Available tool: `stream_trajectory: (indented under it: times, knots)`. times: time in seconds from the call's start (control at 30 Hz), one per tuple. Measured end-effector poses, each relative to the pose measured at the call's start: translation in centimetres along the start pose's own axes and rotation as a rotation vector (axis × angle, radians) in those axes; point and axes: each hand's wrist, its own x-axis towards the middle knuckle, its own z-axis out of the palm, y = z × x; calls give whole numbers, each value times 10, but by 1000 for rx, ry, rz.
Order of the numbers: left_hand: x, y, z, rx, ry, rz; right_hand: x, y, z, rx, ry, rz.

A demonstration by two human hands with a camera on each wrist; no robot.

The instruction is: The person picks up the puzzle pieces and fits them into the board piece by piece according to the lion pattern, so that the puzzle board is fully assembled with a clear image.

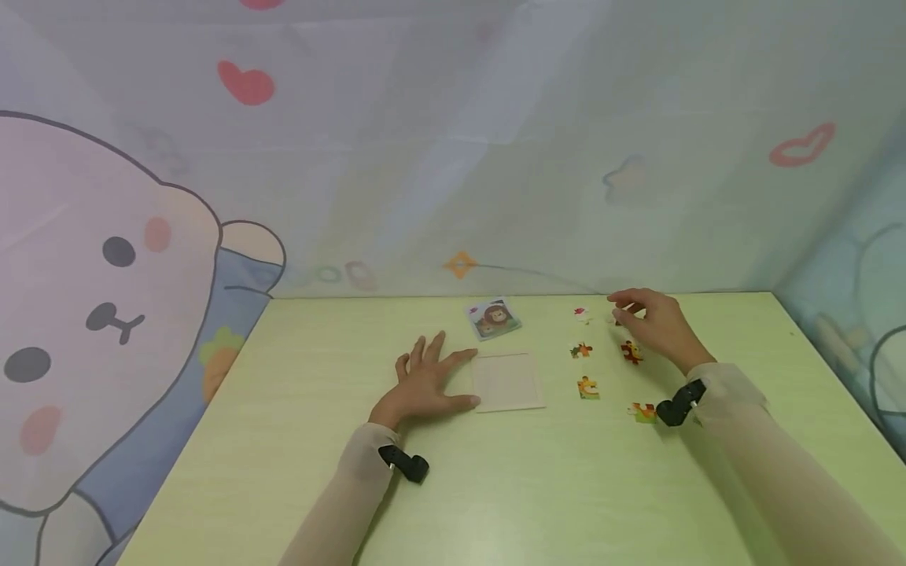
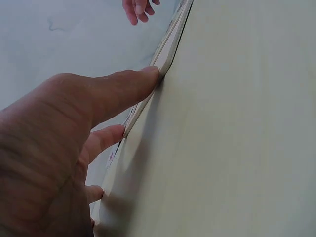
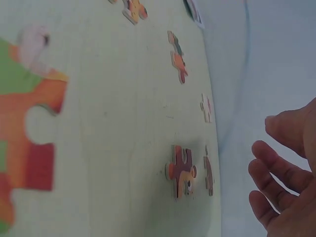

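My left hand (image 1: pixel 428 385) lies spread at the left side of a shallow square puzzle tray (image 1: pixel 506 383), its thumb and forefinger touching the tray's edge. In the left wrist view the thumb (image 2: pixel 123 89) presses that thin rim. Above the far right of the table is my right hand (image 1: pixel 657 321), fingers loosely bent. The right wrist view has it off the surface, with nothing between thumb and fingers. Nearest to it are a brown puzzle piece with an animal face (image 3: pixel 183 172) and another piece (image 3: pixel 209 173), seen nearly edge-on.
Other jigsaw pieces lie apart right of the tray: a pale one (image 1: pixel 582 314), an orange one (image 1: pixel 581 350), a yellow one (image 1: pixel 587 387) and a green-orange one (image 1: pixel 642 413). Behind the tray is a lion picture (image 1: pixel 493 318). A printed curtain (image 1: pixel 425 157) hangs along the table's back edge.
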Motion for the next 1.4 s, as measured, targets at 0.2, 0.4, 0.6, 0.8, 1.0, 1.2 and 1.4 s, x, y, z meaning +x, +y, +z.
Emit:
stream_trajectory:
  times: [0.2,0.4,0.6,0.8,1.0,1.2,1.4]
  knots:
    - [1,-1,3,1,2,5,16,5,8,-5,-70,17]
    - [-2,4,-4,25,-9,1,26,1,13,21,-137,71]
    - [-1,0,-1,-4,2,12,37,7,21,21,-209,80]
    - [-2,-2,3,-39,22,16,42,10,31,-65,-209,33]
    - [1,0,5,-9,8,1,39,8,37,-88,-190,64]
    - [-3,6,0,39,1,-21,37,10,46,-97,-116,54]
    - [-3,5,0,19,8,-9,31,4,48,-181,1,16]
